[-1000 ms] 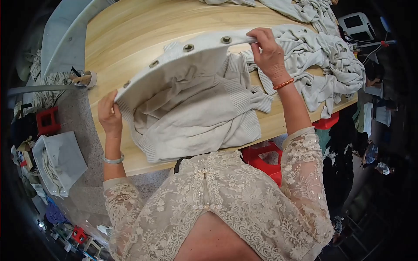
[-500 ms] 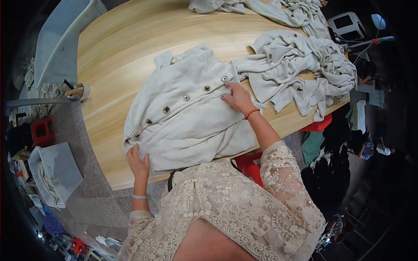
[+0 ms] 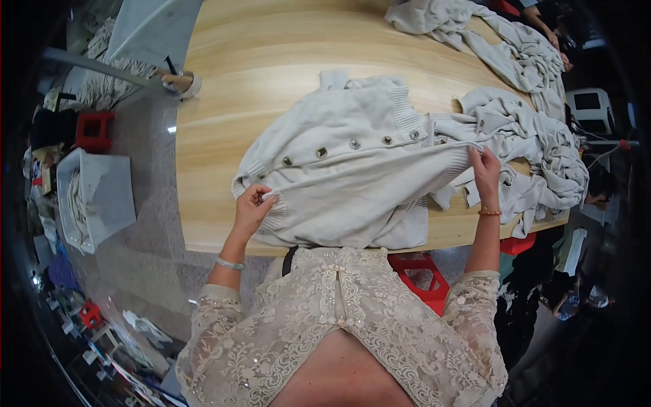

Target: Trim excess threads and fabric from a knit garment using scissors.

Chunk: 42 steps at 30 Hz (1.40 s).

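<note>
A cream knit cardigan with a row of dark and metallic buttons lies on the wooden table before me, its ribbed hem toward the right. At its left end, the fingers of my left hand pinch a ribbed edge. My right hand grips the corner of the near front panel, lifted slightly and stretched to the right. The panel is pulled taut between both hands, apart from the buttoned edge behind it.
More crumpled cream cardigans lie at the table's right, and another heap at the far side, near another person's arm. A white bin stands on the left floor. One red stool sits under the near table edge.
My right hand has moved right, drawing the near front panel away from the buttoned edge. My left hand has closed on the ribbed edge. The view has shifted, too.
</note>
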Tool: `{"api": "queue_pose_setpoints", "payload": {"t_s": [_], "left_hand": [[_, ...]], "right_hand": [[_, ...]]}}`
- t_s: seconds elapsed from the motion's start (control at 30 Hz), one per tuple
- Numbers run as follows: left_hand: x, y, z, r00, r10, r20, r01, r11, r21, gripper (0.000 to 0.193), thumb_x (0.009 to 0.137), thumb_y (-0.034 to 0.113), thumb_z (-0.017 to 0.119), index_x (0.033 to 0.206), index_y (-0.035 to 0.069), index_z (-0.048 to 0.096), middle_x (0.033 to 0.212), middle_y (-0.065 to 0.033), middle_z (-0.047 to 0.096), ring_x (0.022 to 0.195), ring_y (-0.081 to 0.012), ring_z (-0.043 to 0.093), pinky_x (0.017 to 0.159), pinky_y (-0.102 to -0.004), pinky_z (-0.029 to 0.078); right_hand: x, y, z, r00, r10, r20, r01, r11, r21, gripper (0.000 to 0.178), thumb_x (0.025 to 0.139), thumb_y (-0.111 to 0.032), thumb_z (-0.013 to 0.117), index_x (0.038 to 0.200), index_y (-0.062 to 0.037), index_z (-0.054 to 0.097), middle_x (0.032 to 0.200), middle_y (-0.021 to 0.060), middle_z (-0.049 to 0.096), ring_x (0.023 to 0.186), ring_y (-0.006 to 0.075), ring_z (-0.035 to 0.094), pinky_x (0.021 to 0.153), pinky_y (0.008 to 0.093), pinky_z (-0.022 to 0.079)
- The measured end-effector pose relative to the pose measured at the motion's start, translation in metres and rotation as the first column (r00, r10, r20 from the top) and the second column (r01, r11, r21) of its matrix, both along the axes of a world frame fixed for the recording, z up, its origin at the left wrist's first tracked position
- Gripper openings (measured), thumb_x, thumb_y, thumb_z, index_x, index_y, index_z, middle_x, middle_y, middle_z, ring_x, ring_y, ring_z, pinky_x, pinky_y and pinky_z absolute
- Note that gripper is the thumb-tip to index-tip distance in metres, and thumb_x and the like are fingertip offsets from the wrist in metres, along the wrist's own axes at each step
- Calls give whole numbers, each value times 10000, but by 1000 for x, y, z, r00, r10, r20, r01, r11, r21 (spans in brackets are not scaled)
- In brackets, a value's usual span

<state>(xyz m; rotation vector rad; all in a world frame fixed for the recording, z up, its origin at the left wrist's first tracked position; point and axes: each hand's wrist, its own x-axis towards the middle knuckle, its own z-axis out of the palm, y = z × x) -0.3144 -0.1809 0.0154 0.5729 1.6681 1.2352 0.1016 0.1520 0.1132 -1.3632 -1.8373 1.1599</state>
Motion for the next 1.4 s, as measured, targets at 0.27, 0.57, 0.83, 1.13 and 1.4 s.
{"api": "queue_pose_setpoints", "payload": {"t_s": [0.27, 0.57, 0.83, 1.13, 1.4], "left_hand": [[-4, -7, -46, 923, -48, -382, 39, 999, -31, 187, 770, 39, 680, 946, -24, 660, 818, -24, 622, 738, -101, 559, 698, -250, 476], [5, -18, -31, 996, 10, -87, 2, 991, 137, 107, 800, 51, 696, 837, 5, 607, 771, -45, 631, 687, -121, 592, 657, -227, 493], [19, -26, -10, 998, -29, -50, 28, 999, -34, 205, 827, 152, 720, 891, -29, 648, 829, -40, 617, 739, -120, 521, 655, -274, 440], [-23, -11, -64, 767, 334, 548, -231, 940, -250, 208, 930, 215, 517, 1018, 28, 541, 1025, -110, 538, 876, -232, 511, 709, -329, 450], [-35, 3, -103, 674, 340, 656, -389, 918, -76, 363, 940, 246, 518, 1183, -20, 474, 1024, -115, 528, 876, -237, 504, 833, -354, 471]], "right_hand": [[-169, -105, -123, 773, 622, 127, -630, 776, 29, 516, 840, -236, 606, 1301, -56, 459, 1375, 167, 436, 1295, 314, 399, 1068, 389, 327], [-261, -218, -111, 703, 694, -154, -704, 710, -8, 307, 655, -238, 689, 875, -29, 648, 829, 173, 637, 822, 368, 601, 709, 424, 476], [-256, -226, -124, 743, 668, -29, -664, 733, -147, 306, 625, -254, 698, 791, -3, 643, 780, 206, 639, 793, 376, 622, 688, 430, 490], [-246, -226, -109, 650, 756, 77, -759, 649, 43, 250, 669, -171, 661, 813, 21, 593, 800, 219, 619, 815, 408, 594, 708, 458, 477], [-234, -231, -116, 662, 748, 53, -749, 662, 21, 264, 691, -157, 637, 890, 9, 587, 894, 210, 609, 899, 387, 580, 787, 444, 465]]}}
